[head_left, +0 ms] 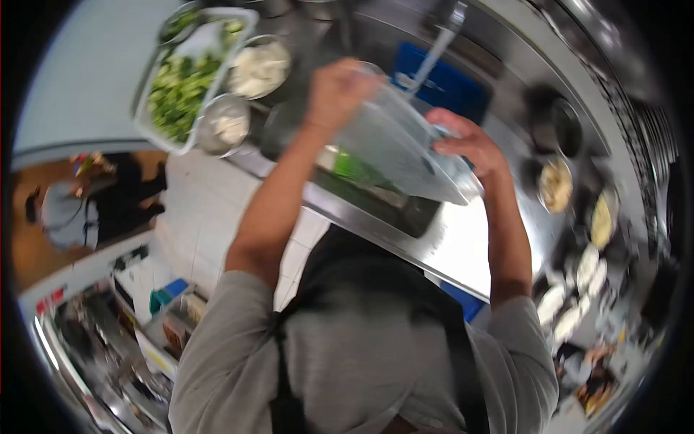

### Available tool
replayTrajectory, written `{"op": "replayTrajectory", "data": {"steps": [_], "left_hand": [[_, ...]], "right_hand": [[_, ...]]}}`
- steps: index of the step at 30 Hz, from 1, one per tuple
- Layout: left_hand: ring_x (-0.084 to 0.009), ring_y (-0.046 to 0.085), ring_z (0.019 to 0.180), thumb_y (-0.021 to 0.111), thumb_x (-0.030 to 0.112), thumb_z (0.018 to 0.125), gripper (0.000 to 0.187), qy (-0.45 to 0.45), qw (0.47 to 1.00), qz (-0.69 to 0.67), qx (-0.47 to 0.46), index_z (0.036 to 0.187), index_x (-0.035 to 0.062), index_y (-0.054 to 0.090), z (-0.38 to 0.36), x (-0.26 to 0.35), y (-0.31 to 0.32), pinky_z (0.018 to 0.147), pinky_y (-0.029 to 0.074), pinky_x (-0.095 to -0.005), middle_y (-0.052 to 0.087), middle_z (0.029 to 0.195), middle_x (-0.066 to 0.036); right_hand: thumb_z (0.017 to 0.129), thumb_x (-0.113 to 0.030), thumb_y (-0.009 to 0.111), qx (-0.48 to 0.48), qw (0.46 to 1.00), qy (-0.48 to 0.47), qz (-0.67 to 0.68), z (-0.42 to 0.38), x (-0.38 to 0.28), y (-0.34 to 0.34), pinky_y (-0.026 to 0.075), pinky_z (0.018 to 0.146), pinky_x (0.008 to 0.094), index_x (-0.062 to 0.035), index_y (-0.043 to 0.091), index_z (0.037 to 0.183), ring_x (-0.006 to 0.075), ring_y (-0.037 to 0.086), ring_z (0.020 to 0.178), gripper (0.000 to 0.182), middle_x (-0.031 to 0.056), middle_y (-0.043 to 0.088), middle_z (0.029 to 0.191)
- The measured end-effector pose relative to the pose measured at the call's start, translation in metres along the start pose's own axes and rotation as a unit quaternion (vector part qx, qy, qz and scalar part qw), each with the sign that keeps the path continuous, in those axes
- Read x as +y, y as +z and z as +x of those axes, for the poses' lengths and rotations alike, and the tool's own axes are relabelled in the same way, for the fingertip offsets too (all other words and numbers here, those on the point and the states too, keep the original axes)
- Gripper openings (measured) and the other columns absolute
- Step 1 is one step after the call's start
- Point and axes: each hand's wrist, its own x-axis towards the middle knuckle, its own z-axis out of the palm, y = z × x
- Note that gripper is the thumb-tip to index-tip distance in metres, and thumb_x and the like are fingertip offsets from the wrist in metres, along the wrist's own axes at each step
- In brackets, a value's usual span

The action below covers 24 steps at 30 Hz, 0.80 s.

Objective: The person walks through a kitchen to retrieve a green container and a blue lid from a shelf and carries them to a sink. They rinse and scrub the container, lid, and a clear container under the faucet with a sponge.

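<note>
A translucent plastic container (394, 141) is tilted on its side above the sink (426, 220), smeared a little by motion. My left hand (336, 98) is closed on its upper left edge. At its right side is my right hand (470, 145), fingers curled over the rim. Something pale blue shows by the right fingers, too small to name. Below the container, partly hidden by it, a bright green thing (349, 166) lies in the sink. Behind the container a faucet (437, 54) reaches over a blue item (452, 87) in the sink area.
A tray of chopped greens (181, 94), a bowl of white pieces (259, 69) and a smaller metal bowl (224, 126) stand at left. Along the right are a bowl of yellowish food (555, 184) and several pale oblong pieces. Other people are at far left and lower right.
</note>
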Motion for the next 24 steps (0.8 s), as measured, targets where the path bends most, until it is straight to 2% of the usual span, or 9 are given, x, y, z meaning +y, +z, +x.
{"op": "replayTrajectory", "data": {"steps": [3, 4, 7, 11, 13, 14, 17, 20, 24], "left_hand": [[-0.0065, 0.041, 0.070, 0.061, 0.018, 0.096, 0.027, -0.033, 0.986, -0.145, 0.078, 0.073, 0.0050, 0.055, 0.000, -0.042, -0.023, 0.060, 0.034, -0.0272, 0.047, 0.071, 0.005], [-0.0066, 0.038, 0.070, 0.060, 0.017, 0.097, 0.032, -0.019, 0.987, -0.091, 0.128, 0.070, 0.0054, 0.048, -0.003, -0.042, -0.020, 0.061, 0.032, -0.0287, 0.042, 0.071, 0.005], [-0.0081, 0.037, 0.069, 0.058, 0.016, 0.097, 0.032, -0.150, 0.956, -0.180, 0.177, 0.069, 0.0053, 0.047, -0.024, -0.068, -0.014, 0.062, 0.033, -0.0304, 0.041, 0.071, 0.004], [-0.0118, 0.057, 0.090, 0.073, 0.027, 0.092, 0.026, -0.219, 0.952, -0.132, 0.169, 0.099, 0.0031, 0.067, -0.042, -0.070, 0.007, 0.083, 0.046, -0.0273, 0.064, 0.093, -0.002], [-0.0206, 0.063, 0.104, 0.085, 0.035, 0.082, 0.047, -0.047, 0.996, 0.034, 0.065, 0.112, 0.0050, 0.066, -0.042, -0.040, 0.010, 0.095, 0.048, -0.0317, 0.068, 0.109, -0.010], [-0.0238, 0.064, 0.106, 0.090, 0.039, 0.076, 0.055, 0.053, 0.986, 0.161, 0.004, 0.112, 0.0052, 0.066, -0.032, -0.005, 0.009, 0.097, 0.048, -0.0332, 0.067, 0.111, -0.012], [-0.0268, 0.067, 0.094, 0.098, 0.047, 0.059, 0.074, 0.173, 0.934, 0.244, -0.196, 0.110, 0.0042, 0.068, -0.022, 0.052, 0.039, 0.089, 0.053, -0.0336, 0.068, 0.099, -0.012], [-0.0208, 0.069, 0.080, 0.101, 0.052, 0.043, 0.087, -0.008, 0.939, 0.233, -0.253, 0.108, 0.0038, 0.070, -0.016, 0.038, 0.032, 0.077, 0.055, -0.0307, 0.069, 0.086, -0.009], [-0.0110, 0.063, 0.073, 0.101, 0.055, 0.042, 0.086, 0.010, 0.991, 0.076, -0.113, 0.104, 0.0034, 0.071, -0.014, 0.011, -0.004, 0.070, 0.054, -0.0281, 0.068, 0.079, -0.001]], "right_hand": [[0.075, -0.021, 0.086, -0.098, 0.988, -0.042, 0.116, -0.025, 0.007, -0.017, 0.041, 0.102, 0.0300, -0.0042, 0.060, 0.130, 0.0166, 0.058, 0.112, 0.063, 0.0035, 0.062, 0.119], [0.074, -0.022, 0.087, -0.149, 0.973, -0.071, 0.162, -0.028, 0.008, -0.022, 0.041, 0.101, 0.0298, -0.0043, 0.059, 0.131, 0.0165, 0.058, 0.111, 0.066, 0.0039, 0.063, 0.118], [0.068, -0.019, 0.090, -0.099, 0.986, -0.086, 0.101, -0.039, -0.001, -0.023, 0.044, 0.098, 0.0300, -0.0046, 0.058, 0.131, 0.0159, 0.059, 0.108, 0.072, 0.0042, 0.063, 0.114], [0.065, -0.012, 0.089, -0.069, 0.994, -0.046, 0.074, -0.039, -0.004, -0.020, 0.047, 0.090, 0.0280, -0.0044, 0.059, 0.125, 0.0151, 0.061, 0.104, 0.068, 0.0030, 0.064, 0.109], [0.061, -0.012, 0.090, -0.045, 0.991, -0.009, 0.127, -0.033, -0.001, -0.013, 0.047, 0.084, 0.0253, -0.0045, 0.061, 0.119, 0.0139, 0.062, 0.098, 0.066, 0.0029, 0.065, 0.106], [0.066, -0.008, 0.088, -0.047, 0.995, -0.052, 0.065, -0.024, 0.000, -0.011, 0.048, 0.086, 0.0266, -0.0060, 0.061, 0.119, 0.0136, 0.062, 0.100, 0.060, 0.0034, 0.065, 0.107], [0.072, -0.010, 0.087, -0.064, 0.995, -0.053, 0.062, 0.002, -0.010, 0.007, 0.048, 0.088, 0.0278, -0.0071, 0.063, 0.117, 0.0140, 0.061, 0.100, 0.051, 0.0028, 0.065, 0.108], [0.088, -0.022, 0.079, -0.012, 0.998, -0.036, 0.047, 0.012, -0.016, 0.017, 0.046, 0.094, 0.0288, -0.0078, 0.065, 0.119, 0.0139, 0.059, 0.104, 0.037, 0.0023, 0.066, 0.109], [0.095, -0.040, 0.072, -0.034, 0.996, 0.026, 0.078, -0.008, 0.005, 0.013, 0.046, 0.094, 0.0279, -0.0081, 0.068, 0.120, 0.0141, 0.059, 0.105, 0.041, 0.0042, 0.067, 0.113]]}}
